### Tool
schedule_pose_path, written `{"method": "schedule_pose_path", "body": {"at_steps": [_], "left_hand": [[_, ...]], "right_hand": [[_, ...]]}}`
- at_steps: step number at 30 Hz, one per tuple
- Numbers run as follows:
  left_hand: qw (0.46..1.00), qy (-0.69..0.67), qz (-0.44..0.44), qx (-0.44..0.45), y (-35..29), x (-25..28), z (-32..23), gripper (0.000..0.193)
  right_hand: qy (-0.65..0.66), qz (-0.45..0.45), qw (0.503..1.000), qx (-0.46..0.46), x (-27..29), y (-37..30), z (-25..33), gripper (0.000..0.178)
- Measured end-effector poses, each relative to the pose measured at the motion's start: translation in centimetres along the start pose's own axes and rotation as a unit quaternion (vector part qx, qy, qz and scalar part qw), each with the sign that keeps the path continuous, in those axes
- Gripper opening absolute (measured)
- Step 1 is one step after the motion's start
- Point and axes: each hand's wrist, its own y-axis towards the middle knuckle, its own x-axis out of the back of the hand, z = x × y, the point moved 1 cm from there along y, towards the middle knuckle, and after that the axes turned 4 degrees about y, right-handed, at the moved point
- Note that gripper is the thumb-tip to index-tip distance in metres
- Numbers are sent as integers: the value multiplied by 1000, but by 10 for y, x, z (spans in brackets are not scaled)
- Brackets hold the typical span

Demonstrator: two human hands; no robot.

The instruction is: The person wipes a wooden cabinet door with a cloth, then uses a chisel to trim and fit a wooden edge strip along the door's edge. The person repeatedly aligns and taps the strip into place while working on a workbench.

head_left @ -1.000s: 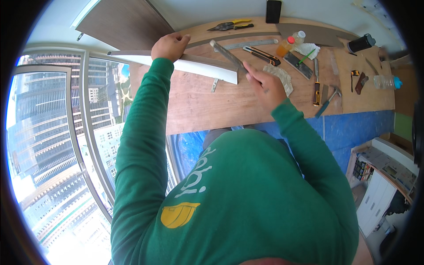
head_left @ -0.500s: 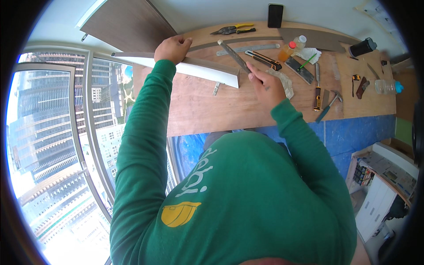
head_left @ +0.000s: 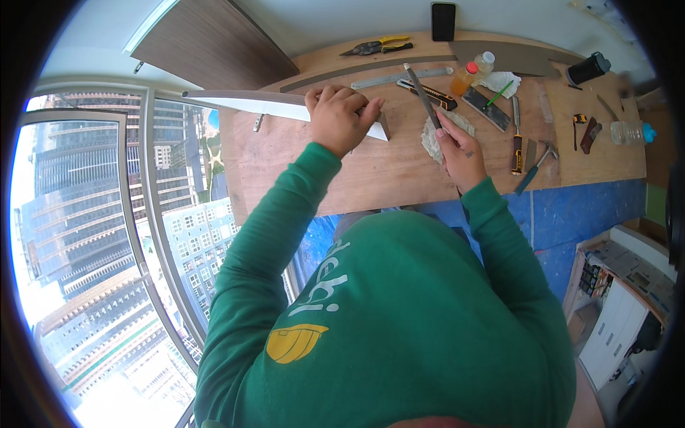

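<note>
My left hand [head_left: 338,118] is closed over the top edge of a long narrow panel [head_left: 267,104], which has a white face and a brown edge. The panel stands on its edge on the wooden worktable [head_left: 285,189], and a small metal hinge [head_left: 258,123] shows below it. In my right hand [head_left: 459,153] is a long, narrow grey file [head_left: 424,95], its pale tip pointing up and away. The file stays apart from the panel, to the right of its end. A crumpled pale cloth [head_left: 432,142] lies beside my right hand.
Behind the file lie a steel ruler [head_left: 385,80], a utility knife [head_left: 414,89] and tin snips [head_left: 374,47]. Bottles [head_left: 462,80], a chisel [head_left: 516,146] and a hammer [head_left: 536,167] are to the right. A large brown board [head_left: 214,46] leans at back left, near the window.
My left hand has moved right along the panel, toward its near end. My right hand has drawn back and right, and the file now points more straight away from me.
</note>
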Motion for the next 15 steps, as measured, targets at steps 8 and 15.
{"method": "schedule_pose_path", "body": {"at_steps": [8,15], "left_hand": [[997,-14,27,-68,-7,12,-3,52],[992,-78,35,-91,-4,17,6,48]], "right_hand": [[-3,-3,1000,-4,1,-6,-2,46],[-17,11,1000,-14,-2,-12,3,49]]}}
